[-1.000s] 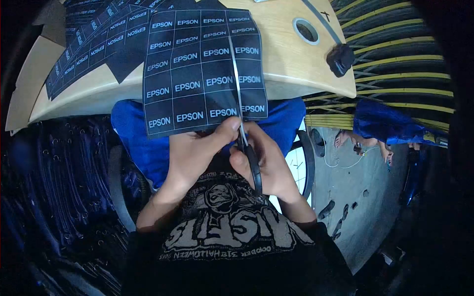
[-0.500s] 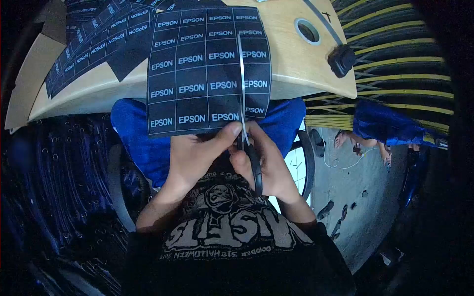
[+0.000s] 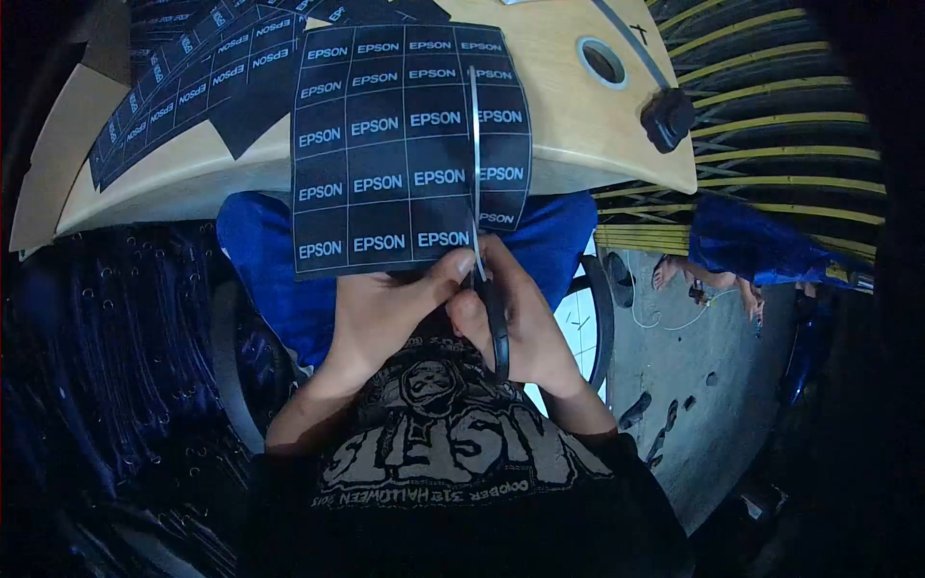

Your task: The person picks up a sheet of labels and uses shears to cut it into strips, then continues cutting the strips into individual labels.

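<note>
A black sheet [image 3: 376, 154] printed with rows of EPSON labels is held up in front of the wooden table. My left hand [image 3: 381, 313] pinches its lower edge, thumb on top near the scissors. My right hand [image 3: 520, 323] is wrapped round the black handles of the scissors [image 3: 476, 164]. Their bright blade lies upright over the sheet, between the third and fourth label columns. The sheet is slit at its lower edge there, and the right strip sits slightly apart from the rest. The other blade is mostly hidden.
More EPSON sheets [image 3: 212, 82] overlap on the left of the wooden table [image 3: 568, 125]. A black knob [image 3: 667, 119] and a round hole are at its right. Cardboard [image 3: 58, 154] stands far left; yellow-edged racks [image 3: 771, 116] and people's feet [image 3: 665, 274] are at right.
The sheet has shifted slightly down and towards the right. Both hands and the scissors have moved very little.
</note>
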Demonstrator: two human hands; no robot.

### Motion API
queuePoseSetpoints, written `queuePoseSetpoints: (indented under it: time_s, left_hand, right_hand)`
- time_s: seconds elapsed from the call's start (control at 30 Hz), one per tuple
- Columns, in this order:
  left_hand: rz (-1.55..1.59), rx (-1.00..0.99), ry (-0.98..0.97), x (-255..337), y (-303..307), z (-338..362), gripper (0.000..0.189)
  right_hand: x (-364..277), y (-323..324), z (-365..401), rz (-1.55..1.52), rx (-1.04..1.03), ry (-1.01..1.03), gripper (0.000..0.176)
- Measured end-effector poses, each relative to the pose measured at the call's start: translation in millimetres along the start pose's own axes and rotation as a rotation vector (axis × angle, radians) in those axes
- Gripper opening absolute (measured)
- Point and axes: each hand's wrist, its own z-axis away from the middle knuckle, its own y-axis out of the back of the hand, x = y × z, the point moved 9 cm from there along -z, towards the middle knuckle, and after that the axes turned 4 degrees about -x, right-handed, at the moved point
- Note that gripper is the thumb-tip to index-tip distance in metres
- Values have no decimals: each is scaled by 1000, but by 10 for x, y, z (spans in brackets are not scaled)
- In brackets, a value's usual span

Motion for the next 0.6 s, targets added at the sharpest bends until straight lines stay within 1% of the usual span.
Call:
queuePoseSetpoints:
  time_s: [0.1, 0.17, 0.3, 0.4, 0.47, 0.53, 0.6]
  left_hand:
    - [1, -16, -12, 13, 0, 8, 18]
    - [-75, -14, 3, -2, 30, 5, 18]
    - [-24, 2, 1, 19, 26, 21, 20]
    - [-23, -33, 12, 32, 0, 51, 21]
    - [-23, -33, 29, 6, 10, 70, 21]
    - [7, -35, 33, 9, 3, 64, 22]
    - [-65, -4, 34, -18, 52, 76, 22]
  right_hand:
    - [-39, 1, -2, -14, 18, 25, 54]
    - [-104, 22, -4, 50, 54, 64, 54]
    - [-82, 3, -8, 19, 39, 48, 56]
    - [-77, 9, -14, 53, 37, 62, 57]
    - [-88, -1, -17, 57, 32, 128, 56]
    - [-81, 0, -16, 44, 23, 120, 54]
    - [-68, -10, -21, 14, 5, 109, 52]
